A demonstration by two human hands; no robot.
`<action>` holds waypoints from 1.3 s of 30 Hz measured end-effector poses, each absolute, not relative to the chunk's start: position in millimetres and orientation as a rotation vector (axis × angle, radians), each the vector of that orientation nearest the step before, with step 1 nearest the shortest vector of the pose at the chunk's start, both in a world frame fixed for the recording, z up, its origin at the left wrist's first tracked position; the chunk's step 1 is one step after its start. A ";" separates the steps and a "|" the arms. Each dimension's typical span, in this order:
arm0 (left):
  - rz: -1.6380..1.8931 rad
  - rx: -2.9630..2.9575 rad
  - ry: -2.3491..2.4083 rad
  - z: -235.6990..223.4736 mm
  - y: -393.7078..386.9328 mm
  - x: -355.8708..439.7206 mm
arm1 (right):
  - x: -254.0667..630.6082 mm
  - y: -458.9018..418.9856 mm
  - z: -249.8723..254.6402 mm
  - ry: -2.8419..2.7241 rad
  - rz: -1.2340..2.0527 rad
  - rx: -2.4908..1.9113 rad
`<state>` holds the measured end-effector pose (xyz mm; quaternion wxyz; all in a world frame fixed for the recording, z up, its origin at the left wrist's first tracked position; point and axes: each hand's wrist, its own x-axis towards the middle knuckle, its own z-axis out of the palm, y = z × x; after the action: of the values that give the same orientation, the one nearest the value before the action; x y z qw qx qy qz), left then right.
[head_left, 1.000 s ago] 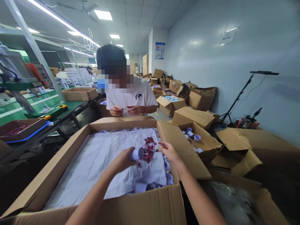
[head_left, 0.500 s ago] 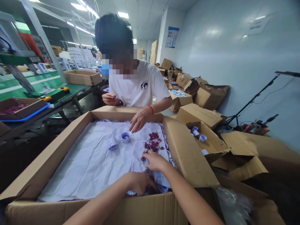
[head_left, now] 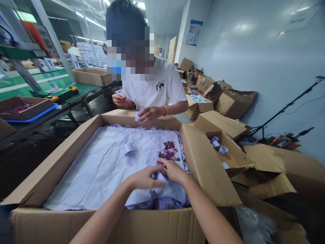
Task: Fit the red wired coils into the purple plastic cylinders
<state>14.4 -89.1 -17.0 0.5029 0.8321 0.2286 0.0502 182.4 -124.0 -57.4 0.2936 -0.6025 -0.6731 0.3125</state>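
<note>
My left hand (head_left: 144, 178) and my right hand (head_left: 174, 170) meet over the near right part of a crumpled white sheet (head_left: 101, 166) inside a big cardboard box (head_left: 58, 159). Both hands are closed, fingers pinched together on a small pale cap-like piece between them; I cannot make out which hand holds it. Just beyond my fingers lies a cluster of small red coils (head_left: 169, 151). A single white cap (head_left: 129, 149) lies on the sheet further left. More pale caps (head_left: 162, 202) show under the sheet's near edge.
A person in a white T-shirt (head_left: 154, 88) faces me across the box, both hands at its far rim, holding small parts. Open cartons (head_left: 223, 149) crowd the right side along the wall. Green workbenches with machines (head_left: 33, 84) run along the left.
My left hand rose from the box's near edge to join my right hand. The person opposite drew a hand back from the sheet to the far rim, and one of two caps left the sheet.
</note>
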 end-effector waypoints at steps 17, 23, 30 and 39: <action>0.542 2.218 1.072 -44.4 -71.5 8.6 | 176.7 -116.2 -48.3 -1.183 1.147 -1.195; 0.544 2.268 0.965 -48.9 -79.3 10.9 | 174.8 -120.5 -46.4 -1.180 1.335 -1.063; 0.590 2.231 0.878 -49.1 -80.8 10.8 | 177.0 -122.0 -37.0 -0.987 1.272 -0.897; 0.713 1.833 0.998 -50.7 -69.2 14.6 | 176.0 -116.9 -49.5 -1.237 0.813 -1.154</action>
<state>14.6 -69.2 -50.7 0.4512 0.7416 0.4038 0.2887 176.0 -116.9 -49.5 0.5909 -0.4960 -0.5318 0.3494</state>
